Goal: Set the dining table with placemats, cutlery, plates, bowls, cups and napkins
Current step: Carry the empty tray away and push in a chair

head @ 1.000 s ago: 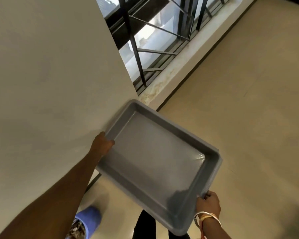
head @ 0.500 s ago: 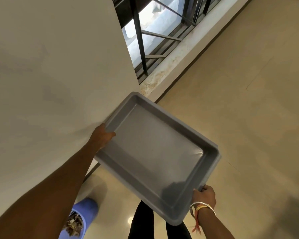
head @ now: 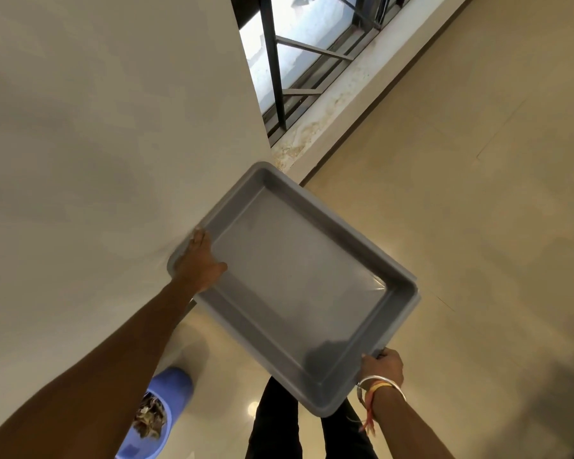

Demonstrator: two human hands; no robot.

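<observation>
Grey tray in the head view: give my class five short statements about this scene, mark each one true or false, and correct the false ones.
1. The grey tray has nothing in it. True.
2. Only one hand holds the tray. False: the left hand holds one edge and the right hand grips the opposite corner.
3. The tray rests on a table. False: it is carried in the air above the floor.
4. A blue bin stands on the floor beside the wall. True.
5. A bracelet sits on the right wrist. True.
</observation>
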